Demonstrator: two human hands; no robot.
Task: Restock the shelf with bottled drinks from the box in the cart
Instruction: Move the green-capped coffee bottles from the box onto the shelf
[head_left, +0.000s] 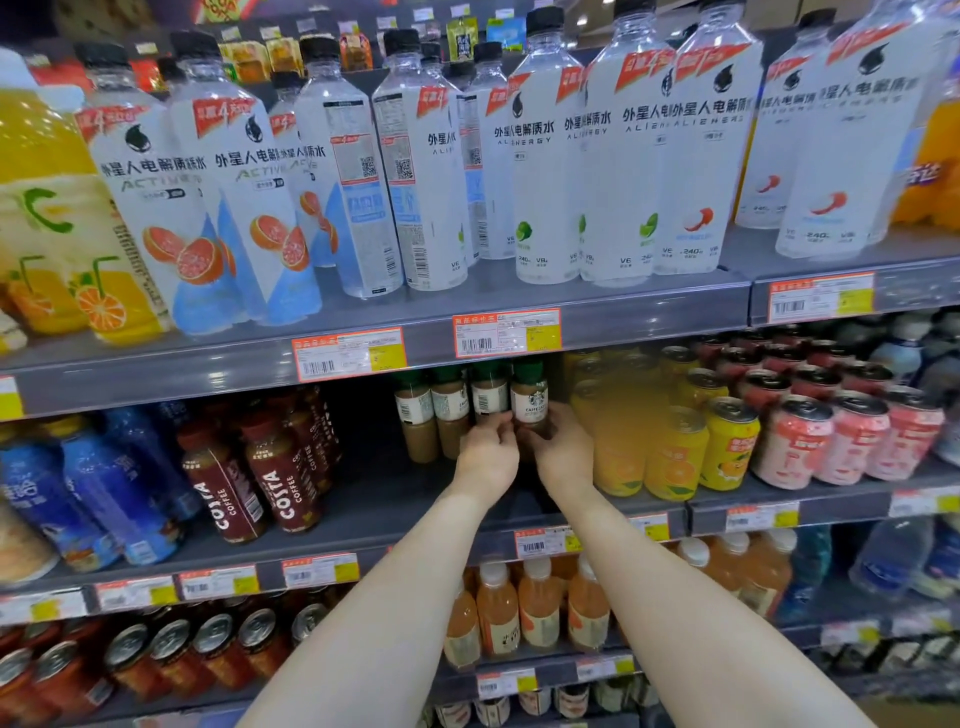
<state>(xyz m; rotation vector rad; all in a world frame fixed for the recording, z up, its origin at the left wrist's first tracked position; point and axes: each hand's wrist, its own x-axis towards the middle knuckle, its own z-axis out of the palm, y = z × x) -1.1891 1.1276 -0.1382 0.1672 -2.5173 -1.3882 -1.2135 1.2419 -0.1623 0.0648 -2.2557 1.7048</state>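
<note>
Several small green-capped Starbucks coffee bottles stand in a row deep on the middle shelf (415, 499). Both my arms reach into that shelf. My right hand (563, 447) curls round the base of the rightmost coffee bottle (530, 397), which stands upright with its logo facing me. My left hand (485, 449) grips the lower part of the neighbouring coffee bottle (489, 392). Two more coffee bottles (431, 410) stand to the left of them, untouched. The box and the cart are out of view.
Brown Costa coffee bottles (275, 467) stand left of the gap, yellow and pink cans (727, 441) to the right. Tall white electrolyte water bottles (545, 156) fill the shelf above. Orange juice bottles (519, 608) sit on the shelf below my arms.
</note>
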